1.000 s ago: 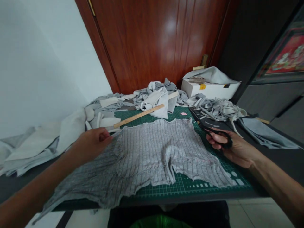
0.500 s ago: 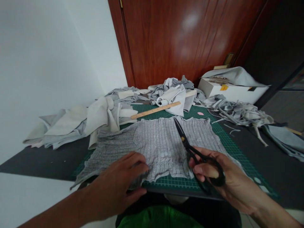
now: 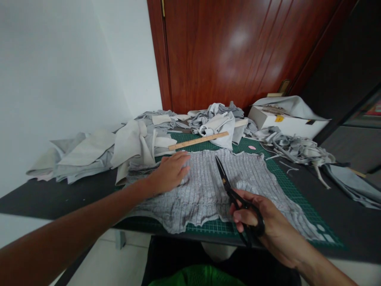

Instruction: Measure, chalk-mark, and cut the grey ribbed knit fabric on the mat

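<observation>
Our left hand lies flat and open on the ribbed grey fabric, which is spread on the green cutting mat. Our right hand, at five o'clock of the fabric, grips black scissors, blades together pointing toward eleven o'clock over the cloth's middle.

A grey ribbed fabric piece lies spread flat and wrinkled, its near edge ragged and uneven. Black scissors with closed blades are poised over its middle, tips pointing away toward the far edge.
</observation>
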{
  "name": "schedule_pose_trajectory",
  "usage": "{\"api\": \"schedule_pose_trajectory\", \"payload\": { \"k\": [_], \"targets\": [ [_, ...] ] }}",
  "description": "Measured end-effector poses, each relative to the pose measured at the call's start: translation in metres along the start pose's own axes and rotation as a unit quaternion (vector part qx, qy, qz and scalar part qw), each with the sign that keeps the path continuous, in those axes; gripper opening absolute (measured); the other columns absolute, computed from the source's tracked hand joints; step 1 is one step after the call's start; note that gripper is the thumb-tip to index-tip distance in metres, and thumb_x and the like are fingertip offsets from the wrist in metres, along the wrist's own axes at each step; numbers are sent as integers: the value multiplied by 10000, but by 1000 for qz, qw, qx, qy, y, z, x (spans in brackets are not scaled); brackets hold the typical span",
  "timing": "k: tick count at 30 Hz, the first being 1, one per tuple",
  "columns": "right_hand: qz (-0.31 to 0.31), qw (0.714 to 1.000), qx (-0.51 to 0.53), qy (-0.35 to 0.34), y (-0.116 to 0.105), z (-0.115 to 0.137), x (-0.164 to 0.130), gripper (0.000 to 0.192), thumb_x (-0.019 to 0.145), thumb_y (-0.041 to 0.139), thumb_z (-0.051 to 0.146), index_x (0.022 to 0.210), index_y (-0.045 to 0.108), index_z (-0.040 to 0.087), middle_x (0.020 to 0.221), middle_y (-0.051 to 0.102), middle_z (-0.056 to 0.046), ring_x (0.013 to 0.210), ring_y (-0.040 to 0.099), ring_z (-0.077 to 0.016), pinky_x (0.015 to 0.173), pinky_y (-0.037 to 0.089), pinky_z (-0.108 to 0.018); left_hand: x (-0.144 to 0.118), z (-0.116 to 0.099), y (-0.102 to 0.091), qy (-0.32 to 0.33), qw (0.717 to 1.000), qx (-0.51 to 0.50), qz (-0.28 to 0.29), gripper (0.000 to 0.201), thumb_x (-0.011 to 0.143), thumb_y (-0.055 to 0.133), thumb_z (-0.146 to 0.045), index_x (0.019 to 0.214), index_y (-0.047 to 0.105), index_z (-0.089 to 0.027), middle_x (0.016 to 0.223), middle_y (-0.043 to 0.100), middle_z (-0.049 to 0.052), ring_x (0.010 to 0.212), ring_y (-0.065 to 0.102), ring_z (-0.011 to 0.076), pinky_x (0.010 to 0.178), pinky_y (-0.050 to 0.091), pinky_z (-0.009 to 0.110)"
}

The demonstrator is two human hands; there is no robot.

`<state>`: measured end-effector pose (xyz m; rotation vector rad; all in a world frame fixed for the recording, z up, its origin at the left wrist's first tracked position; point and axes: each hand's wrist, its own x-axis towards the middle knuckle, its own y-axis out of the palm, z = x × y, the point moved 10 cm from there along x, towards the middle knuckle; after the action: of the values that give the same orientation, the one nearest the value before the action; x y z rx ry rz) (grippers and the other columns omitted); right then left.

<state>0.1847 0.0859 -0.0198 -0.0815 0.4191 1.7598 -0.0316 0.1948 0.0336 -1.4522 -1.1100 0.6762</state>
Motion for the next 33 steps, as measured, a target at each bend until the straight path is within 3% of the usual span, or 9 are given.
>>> {"api": "schedule_pose_trajectory", "payload": {
  "k": [4, 6, 9, 14, 21, 24, 27, 31, 33],
  "targets": [
    [-14, 999, -32, -38, -17, 5, 6, 521, 653, 985, 388, 1021, 693, 164, 833, 686, 3, 592, 586, -103, 600, 420, -248, 63, 31, 6, -73, 997, 31, -18, 358, 1003, 599, -273, 1323, 652, -121, 1440, 629, 221, 1411, 547, 393, 1147, 424, 617],
    [-18, 998, -41, -42, -27, 4, 9, 549, 661, 979, 401, 1062, 683, 171, 830, 691, 2, 591, 594, -114, 602, 423, -260, 87, 34, 12, -79, 996, 40, -16, 340, 987, 680, -351, 1254, 677, -141, 1365, 658, 175, 1321, 603, 361, 1105, 472, 603],
    [-14, 997, -51, -54, -38, 6, 15, 530, 688, 962, 386, 1084, 678, 176, 824, 694, 3, 610, 610, -130, 621, 436, -276, 115, 21, 26, -44, 999, 31, 0, 366, 998, 701, -413, 1273, 668, -175, 1342, 661, 112, 1213, 653, 284, 1034, 551, 534],
    [-34, 993, -83, -71, -63, 26, 30, 483, 673, 967, 377, 1009, 691, 167, 776, 679, 8, 604, 600, -139, 620, 444, -290, 154, -5, 50, 12, 999, 1, 29, 377, 1017, 681, -401, 1322, 644, -181, 1317, 667, 109, 1106, 691, 249, 933, 609, 466],
    [-88, 989, -51, -105, -103, 58, 66, 453, 614, 981, 316, 931, 700, 155, 729, 656, 16, 590, 581, -129, 580, 435, -271, 211, -40, 36, 58, 998, 7, -37, 400, 1012, 687, -402, 1342, 636, -182, 1359, 649, 119, 1160, 676, 268, 971, 594, 494],
    [-101, 987, -34, -118, -113, 63, 76, 494, 598, 987, 316, 969, 705, 152, 754, 676, 10, 597, 598, -132, 597, 456, -276, 211, -52, 24, 51, 996, 16, -71, 400, 1009, 691, -409, 1334, 639, -181, 1360, 649, 116, 1172, 671, 272, 985, 586, 508],
    [-88, 988, -42, -120, -113, 61, 79, 474, 628, 971, 289, 998, 710, 147, 789, 696, 4, 610, 615, -129, 603, 458, -270, 189, -57, 12, 31, 995, 25, -92, 309, 1024, 652, -361, 1267, 662, -170, 1300, 678, 112, 1183, 664, 269, 1023, 552, 492],
    [-66, 989, -59, -118, -104, 59, 74, 420, 672, 941, 266, 1007, 716, 152, 788, 696, 11, 618, 623, -127, 607, 458, -262, 148, -46, 2, -2, 998, 40, -42, 158, 945, 644, -296, 944, 721, -158, 962, 748, 127, 974, 718, 288, 891, 546, 393],
    [-56, 989, -68, -116, -96, 58, 69, 361, 683, 932, 259, 954, 719, 152, 778, 693, 9, 621, 618, -123, 611, 457, -259, 127, -39, -1, -14, 999, 48, 0, 252, 909, 662, -356, 731, 680, -178, 784, 716, 114, 855, 714, 296, 802, 538, 393]
  ]
}}
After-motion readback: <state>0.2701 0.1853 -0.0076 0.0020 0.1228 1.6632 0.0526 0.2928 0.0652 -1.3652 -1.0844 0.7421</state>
